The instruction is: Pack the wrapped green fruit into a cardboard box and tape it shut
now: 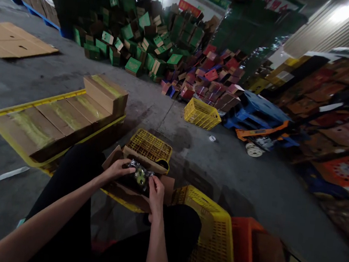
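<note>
Between my two hands is a shiny dark plastic packet (140,176) with a light green pattern; its contents cannot be made out. My left hand (120,169) pinches its left end, and my right hand (156,190) pinches the right end. The packet is over an open cardboard box (167,185) with its flaps spread, directly in front of my knees. Under and behind that box are parts of yellow plastic crates (150,144). A small round black and yellow thing sits at the box's far right corner.
To the left, a yellow-rimmed crate (9,116) holds several taped cartons (59,113). A yellow crate (215,219) and a red crate (242,239) stand at right. Farther off are another yellow crate (202,114), an orange pallet jack (262,132), blue pallets (255,108) and heaped green boxes (134,65).
</note>
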`<state>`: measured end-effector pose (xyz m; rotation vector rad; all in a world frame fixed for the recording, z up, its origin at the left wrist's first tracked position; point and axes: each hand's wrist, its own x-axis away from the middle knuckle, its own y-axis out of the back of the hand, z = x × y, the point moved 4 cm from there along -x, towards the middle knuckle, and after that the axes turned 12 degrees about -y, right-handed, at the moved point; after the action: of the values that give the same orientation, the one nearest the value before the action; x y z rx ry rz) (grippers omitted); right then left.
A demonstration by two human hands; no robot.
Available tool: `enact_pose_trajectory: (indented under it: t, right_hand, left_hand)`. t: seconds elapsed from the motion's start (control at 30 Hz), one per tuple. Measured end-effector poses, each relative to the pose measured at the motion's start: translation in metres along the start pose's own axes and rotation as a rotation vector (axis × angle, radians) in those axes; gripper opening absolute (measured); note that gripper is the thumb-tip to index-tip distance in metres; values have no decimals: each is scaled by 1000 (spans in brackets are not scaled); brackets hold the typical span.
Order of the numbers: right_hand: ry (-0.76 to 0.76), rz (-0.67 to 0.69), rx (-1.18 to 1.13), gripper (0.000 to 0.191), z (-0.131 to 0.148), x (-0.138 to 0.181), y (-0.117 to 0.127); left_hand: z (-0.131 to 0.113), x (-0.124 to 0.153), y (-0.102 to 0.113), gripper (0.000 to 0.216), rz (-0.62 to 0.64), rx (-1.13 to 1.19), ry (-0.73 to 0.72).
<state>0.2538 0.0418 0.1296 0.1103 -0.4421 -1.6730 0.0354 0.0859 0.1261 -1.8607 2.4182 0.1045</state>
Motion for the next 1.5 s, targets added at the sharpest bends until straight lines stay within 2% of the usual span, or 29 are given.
enact_pose_trajectory:
  t: [0.1,0.23,0.37,0.5,0.7,0.83,1.03,1.17,1.5]
  right_hand:
    - [17,19,-3,36,1,0,-2]
    - [23,18,-34,34,0,-1,-3]
    - [-9,41,-89,34,1,0,-4]
    - [-82,92,-187,39,2,2,-5]
    - [-107,148,-182,39,-1,1,-11]
    - [-77,124,-149,36,-4,-1,-9]
    - [-41,10,-125,37,-8,-5,-3]
    - [-49,-20,-125,38,-11,-6,-2]
    - [-55,20,-160,34,-5,-3,-3]
  left_hand:
    - [-2,2,-3,42,51,-3,15]
    - [-4,7,-7,50,97,164,98]
    - [-7,11,-12,49,163,286,115]
    - [0,10,-11,46,111,317,114]
    - [7,10,-10,45,31,335,93]
    - [6,10,-12,46,31,357,121]
    - [10,11,-15,53,66,477,219]
    - [12,11,-13,50,88,460,197]
    - [9,9,-11,52,105,450,124]
